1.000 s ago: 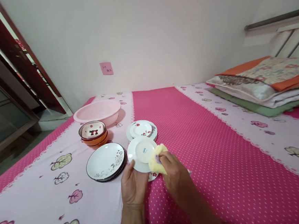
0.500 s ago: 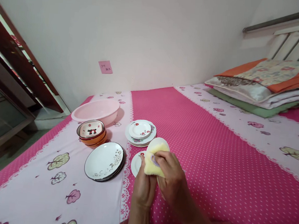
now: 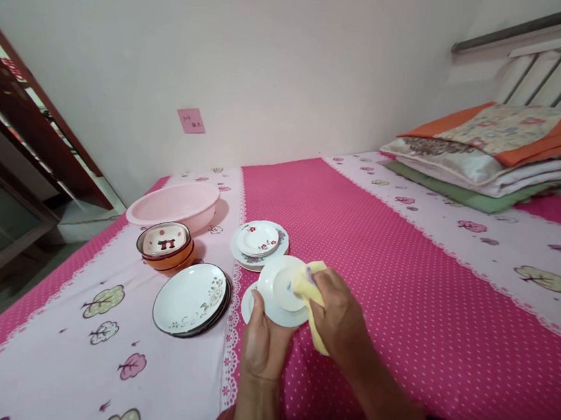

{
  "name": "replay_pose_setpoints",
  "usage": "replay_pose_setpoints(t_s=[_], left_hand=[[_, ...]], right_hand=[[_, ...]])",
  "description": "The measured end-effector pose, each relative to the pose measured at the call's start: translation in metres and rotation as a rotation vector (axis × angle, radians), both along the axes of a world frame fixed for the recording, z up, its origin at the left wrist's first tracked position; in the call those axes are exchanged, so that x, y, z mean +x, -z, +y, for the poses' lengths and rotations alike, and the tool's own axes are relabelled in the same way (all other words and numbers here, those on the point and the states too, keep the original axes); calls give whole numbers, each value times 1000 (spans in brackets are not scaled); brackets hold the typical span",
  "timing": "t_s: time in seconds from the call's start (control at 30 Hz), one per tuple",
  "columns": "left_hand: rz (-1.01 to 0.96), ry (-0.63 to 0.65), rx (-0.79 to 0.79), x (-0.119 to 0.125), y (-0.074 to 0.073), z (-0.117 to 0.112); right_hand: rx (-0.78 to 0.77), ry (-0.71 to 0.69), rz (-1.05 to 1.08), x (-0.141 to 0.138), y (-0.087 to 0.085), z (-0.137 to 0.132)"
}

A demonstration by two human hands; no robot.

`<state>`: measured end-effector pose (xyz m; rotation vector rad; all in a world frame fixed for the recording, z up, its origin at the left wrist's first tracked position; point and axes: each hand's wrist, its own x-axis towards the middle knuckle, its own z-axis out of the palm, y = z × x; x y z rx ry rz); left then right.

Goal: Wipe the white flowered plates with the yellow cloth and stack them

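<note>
My left hand [image 3: 264, 344] grips a small white plate [image 3: 271, 284] from below, thumb at its left rim. The plate's underside, with its raised foot ring and a faint blue mark, faces me. In my right hand [image 3: 338, 311] is a bunched yellow cloth [image 3: 317, 332], its upper part pressed on the plate's right side. Partly hidden behind the held plate lies another small white plate [image 3: 248, 302] on the bed. Just beyond sits a stack of floral plates [image 3: 257, 238].
Left of my hands is a stack of dark-rimmed plates [image 3: 189, 298]. Behind it are stacked bowls [image 3: 167, 253] and a pink basin [image 3: 174, 205]. Folded bedding [image 3: 489, 155] lies at the far right, near a white bed rail [image 3: 553, 73]. A pink note [image 3: 191, 121] is on the wall.
The yellow cloth has moved right, off the middle of the held plate, uncovering its underside. My right hand has shifted right with it. The view has moved slightly.
</note>
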<state>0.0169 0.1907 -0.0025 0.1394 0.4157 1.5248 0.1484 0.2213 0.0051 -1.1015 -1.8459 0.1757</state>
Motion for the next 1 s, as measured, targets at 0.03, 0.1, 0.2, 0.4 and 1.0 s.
replay_pose_setpoints(t_s=[0.03, 0.1, 0.2, 0.4, 1.0], left_hand=[[-17, -23, -12, -2, -1, 0], [-55, -67, -54, -5, -5, -1], [-61, -94, -161, -4, -11, -2], [23, -77, -152, 11, -11, -2], [-34, 2, -41, -18, -3, 0]], right_hand=[[-9, -36, -20, -5, -1, -3], [-22, -109, -64, -16, -5, -13], [-26, -185, -60, -32, -11, -26], [135, -162, 101, -36, -10, -20], [-422, 122, 513, 27, 2, 20]])
